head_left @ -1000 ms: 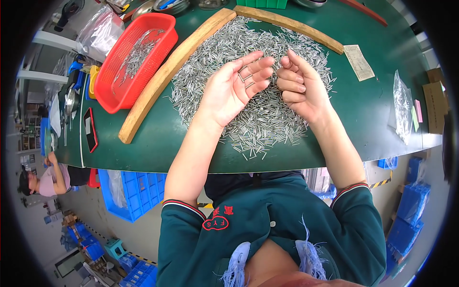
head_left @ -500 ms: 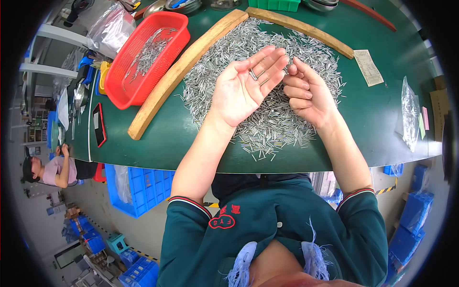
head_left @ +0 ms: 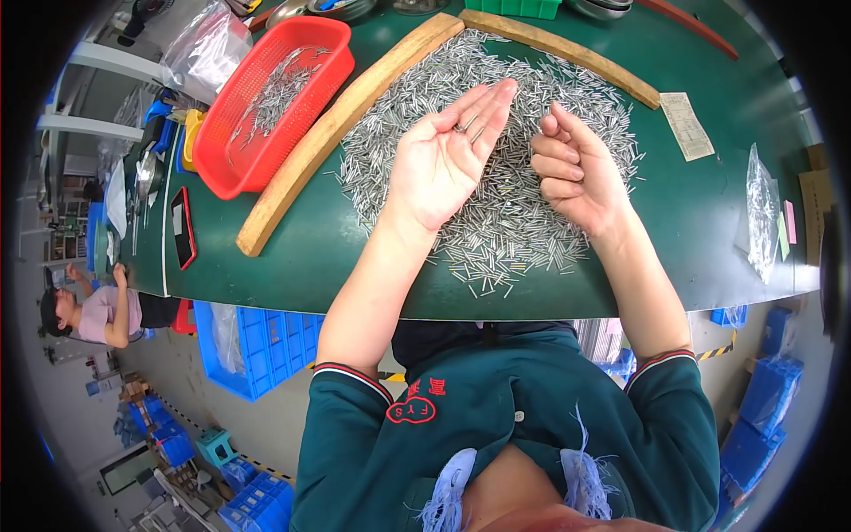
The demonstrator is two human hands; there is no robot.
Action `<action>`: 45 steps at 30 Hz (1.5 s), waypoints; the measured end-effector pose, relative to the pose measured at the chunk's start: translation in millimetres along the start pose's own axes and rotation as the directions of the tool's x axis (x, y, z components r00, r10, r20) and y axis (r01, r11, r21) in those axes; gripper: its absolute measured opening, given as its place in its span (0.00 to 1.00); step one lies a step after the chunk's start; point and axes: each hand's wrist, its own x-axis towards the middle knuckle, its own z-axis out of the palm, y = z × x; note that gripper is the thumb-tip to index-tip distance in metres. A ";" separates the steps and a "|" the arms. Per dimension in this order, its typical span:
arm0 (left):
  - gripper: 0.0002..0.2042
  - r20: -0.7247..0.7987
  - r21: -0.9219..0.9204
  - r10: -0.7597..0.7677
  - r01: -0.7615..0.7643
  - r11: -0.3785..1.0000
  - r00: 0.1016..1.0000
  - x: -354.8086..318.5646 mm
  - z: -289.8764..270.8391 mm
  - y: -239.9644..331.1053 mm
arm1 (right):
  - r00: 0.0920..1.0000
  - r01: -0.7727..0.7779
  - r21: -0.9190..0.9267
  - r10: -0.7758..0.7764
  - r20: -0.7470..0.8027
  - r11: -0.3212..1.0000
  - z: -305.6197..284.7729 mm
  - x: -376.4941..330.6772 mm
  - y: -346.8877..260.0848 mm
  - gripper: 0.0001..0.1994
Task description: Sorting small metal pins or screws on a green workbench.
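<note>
My left hand (head_left: pixel 439 168) is palm up over the pile, its fingers slightly cupped. A few small metal pins (head_left: pixel 470 127) rest across its fingers. My right hand (head_left: pixel 578 167) hovers a short way to the right, fingers curled in and thumb close to the index finger. Whether anything is inside its grip cannot be made out. Beneath both hands spreads a wide heap of short silvery metal pins (head_left: pixel 505 244) on the green table (head_left: pixel 301 288).
Two wooden bars (head_left: pixel 341 133) border the heap at its left and back. Beyond the left bar stands a red plastic basket (head_left: pixel 213 160) with some pins inside. A phone (head_left: pixel 183 229), a paper slip (head_left: pixel 685 127) and a clear plastic bag (head_left: pixel 760 213) lie on the table. Another person (head_left: pixel 102 315) is far left.
My left hand has turned partly on edge, its fingers closer together and the pins still on them. My right hand has moved slightly right, away from the left fingertips.
</note>
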 end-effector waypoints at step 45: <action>0.28 0.307 0.951 0.029 -0.306 -0.039 0.951 -2.9 -5.1 -24.2 | 1.000 0.011 -0.062 -0.011 -0.006 0.998 -1.5 -0.4 0.7 0.11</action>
